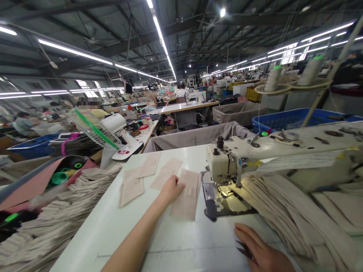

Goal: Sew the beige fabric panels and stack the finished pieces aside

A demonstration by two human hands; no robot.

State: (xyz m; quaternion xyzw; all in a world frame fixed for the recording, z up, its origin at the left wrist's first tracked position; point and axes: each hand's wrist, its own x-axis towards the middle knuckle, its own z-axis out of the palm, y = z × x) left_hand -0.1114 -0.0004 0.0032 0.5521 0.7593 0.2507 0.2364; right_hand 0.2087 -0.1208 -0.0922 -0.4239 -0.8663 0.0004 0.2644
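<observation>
My left hand (pixel 172 189) reaches across the white sewing table, with fingers closed at the left edge of a beige fabric piece (pixel 190 202) that has a small stitched detail. More beige fabric pieces (pixel 132 189) lie flat to the left of it. Low on the right, my right hand (pixel 262 249) is curled around small dark thread snips (pixel 243 248), whose pointed blades stick out to the left. Just beyond that hand stands a sewing machine (pixel 224 162), its lamp lighting the needle area. Long beige fabric strips (pixel 283 211) are bunched beside its foot.
Stacked beige fabric (pixel 93 189) runs along the table's left side. A white fan (pixel 113 124) with a green band stands at the far left corner. Behind the table are a cloth-lined bin (pixel 195 136) and a blue basket (pixel 283 117). Thread cones (pixel 310 71) stand above right.
</observation>
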